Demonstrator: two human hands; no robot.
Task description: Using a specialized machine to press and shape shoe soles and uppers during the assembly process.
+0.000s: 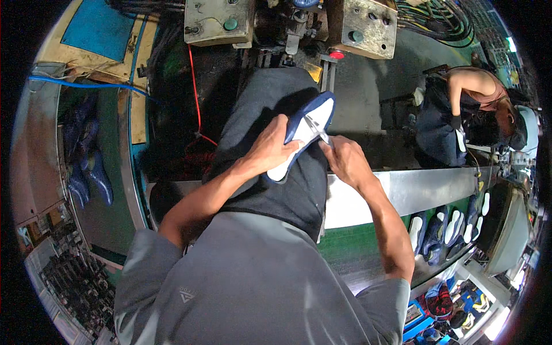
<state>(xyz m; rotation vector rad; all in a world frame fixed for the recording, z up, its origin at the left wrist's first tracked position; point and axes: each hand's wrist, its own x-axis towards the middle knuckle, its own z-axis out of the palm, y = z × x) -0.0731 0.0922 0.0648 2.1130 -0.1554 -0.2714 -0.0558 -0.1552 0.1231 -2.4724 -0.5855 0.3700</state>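
A navy shoe upper with a white sole board [278, 171] lies sole up, tilted, over my dark-trousered thigh [259, 103]. My left hand [271, 144] is closed around its side, thumb on the white board. In the closed fingers of my right hand [345, 160] is a small silver metal hand tool [324, 138]. The tool's end reaches onto the middle of the white board; its exact kind is hard to make out.
Two metal control boxes [363, 26] with green buttons flank a machine ahead. Several shoe uppers lie on a green conveyor [351, 244] at right, others [92, 167] at left. A co-worker [474, 92] bends over at far right. A red cable [195, 86] hangs at left.
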